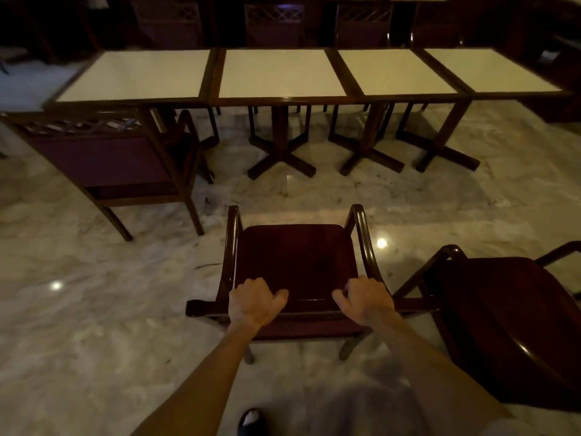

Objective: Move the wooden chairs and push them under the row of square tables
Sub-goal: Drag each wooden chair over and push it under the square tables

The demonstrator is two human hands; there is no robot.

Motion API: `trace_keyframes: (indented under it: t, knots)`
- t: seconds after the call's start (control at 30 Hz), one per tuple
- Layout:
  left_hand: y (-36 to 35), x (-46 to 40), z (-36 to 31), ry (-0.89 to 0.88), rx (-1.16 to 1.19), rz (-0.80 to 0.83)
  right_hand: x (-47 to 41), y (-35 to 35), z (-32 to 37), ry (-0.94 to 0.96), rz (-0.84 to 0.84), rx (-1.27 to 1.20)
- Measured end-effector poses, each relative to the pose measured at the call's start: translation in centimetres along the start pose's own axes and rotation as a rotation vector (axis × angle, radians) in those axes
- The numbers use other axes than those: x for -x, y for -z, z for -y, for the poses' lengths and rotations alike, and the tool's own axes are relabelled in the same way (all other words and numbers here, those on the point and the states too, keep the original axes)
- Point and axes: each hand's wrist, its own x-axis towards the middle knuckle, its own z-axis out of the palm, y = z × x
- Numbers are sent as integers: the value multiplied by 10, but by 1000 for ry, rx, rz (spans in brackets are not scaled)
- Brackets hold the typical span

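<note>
A marble floor [94, 309] carries a row of four square desks [279, 73] with pale tops and dark rims. One chair [107, 165] stands at the leftmost desk, partly under it. The middle chair [295, 262] stands well apart from the desks, facing them. Another chair [509, 325] is just beside it. The left hand [254, 302] and right hand [366, 298] curl over its top rail.
</note>
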Motion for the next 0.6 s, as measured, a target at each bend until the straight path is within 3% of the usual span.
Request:
trace_keyframes:
  t: [0.6]
  knots:
    - [52,-218,-17,30,-36,-47,-229,47,-5,28,-43,-4]
